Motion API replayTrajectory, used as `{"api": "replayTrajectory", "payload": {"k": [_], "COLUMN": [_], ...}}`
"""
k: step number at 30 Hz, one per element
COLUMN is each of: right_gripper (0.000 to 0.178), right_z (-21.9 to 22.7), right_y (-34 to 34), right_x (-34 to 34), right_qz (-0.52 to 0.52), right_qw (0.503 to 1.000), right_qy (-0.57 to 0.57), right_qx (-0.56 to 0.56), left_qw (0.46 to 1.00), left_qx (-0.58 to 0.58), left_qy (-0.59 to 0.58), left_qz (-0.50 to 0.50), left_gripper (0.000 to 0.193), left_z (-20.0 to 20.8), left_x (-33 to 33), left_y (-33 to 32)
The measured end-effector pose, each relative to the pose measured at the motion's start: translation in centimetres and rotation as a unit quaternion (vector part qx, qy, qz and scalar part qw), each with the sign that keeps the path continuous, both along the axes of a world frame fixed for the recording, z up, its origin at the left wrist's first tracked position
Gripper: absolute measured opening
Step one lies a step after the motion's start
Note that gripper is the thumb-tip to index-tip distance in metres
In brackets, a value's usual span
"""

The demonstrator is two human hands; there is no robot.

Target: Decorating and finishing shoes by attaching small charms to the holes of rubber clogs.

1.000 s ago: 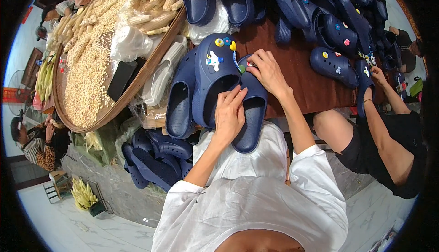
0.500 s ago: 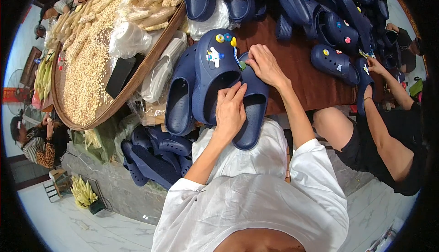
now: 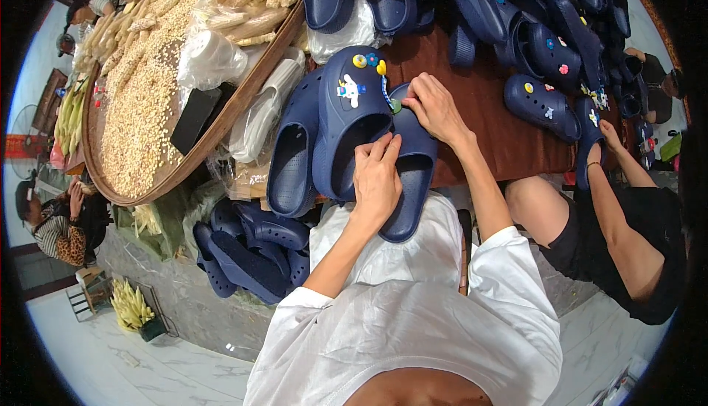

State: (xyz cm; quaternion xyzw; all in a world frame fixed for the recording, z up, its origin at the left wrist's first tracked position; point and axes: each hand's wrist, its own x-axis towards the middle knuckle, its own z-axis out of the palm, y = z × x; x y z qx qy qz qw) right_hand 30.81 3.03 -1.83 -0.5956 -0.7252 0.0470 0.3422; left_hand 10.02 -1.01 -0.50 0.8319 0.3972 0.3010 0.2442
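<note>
A navy foam clog (image 3: 341, 122) decorated with a white figure charm (image 3: 351, 91), a yellow round charm and a blue flower lies at the table's near edge. My left hand (image 3: 377, 177) is closed on the rim of its opening, some fingers inside. Beside it, my right hand (image 3: 436, 109) pinches a small green charm (image 3: 397, 105) at the end of a beaded strand on the clog's right side. Under my hands lies a second navy clog (image 3: 410, 203), its upper partly covered. A plain navy clog (image 3: 293, 162) rests against the left of the decorated one.
Many navy clogs (image 3: 472, 0) are heaped along the far side of the brown table (image 3: 472, 118). At left stands a round woven tray (image 3: 243, 100) of corn kernels and cobs with a black phone (image 3: 198, 120). More clogs (image 3: 251, 251) lie below. A co-worker's arm (image 3: 619, 214) holds a decorated clog at right.
My hands keep nearly the same hold, and the view shifts slightly. The co-worker's farther hand has drawn back a little from the clog's charms.
</note>
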Motion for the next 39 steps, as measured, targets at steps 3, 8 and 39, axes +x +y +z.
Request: {"api": "replayTrajectory", "payload": {"k": [3, 8, 39], "right_gripper": [0.019, 0.021, 0.012], "right_z": [0.1, 0.0, -4.5], "right_y": [0.1, -0.1, -3.7], "right_x": [-0.2, -1.7, 1.8], "right_qz": [-0.037, -0.107, -0.274], "right_qw": [0.998, 0.994, 0.955], "right_qy": [0.040, -0.026, 0.117], "right_qx": [-0.033, -0.013, -0.003], "left_qw": [1.000, 1.000, 0.996], "left_qx": [0.004, 0.012, 0.041], "left_qy": [-0.003, -0.005, -0.077], "left_qz": [-0.001, -0.010, -0.003], "left_gripper": [0.049, 0.050, 0.048], "left_z": [-0.2, -0.2, -1.8], "left_x": [0.0, -0.4, -0.8], "left_y": [0.2, 0.3, 0.2]}}
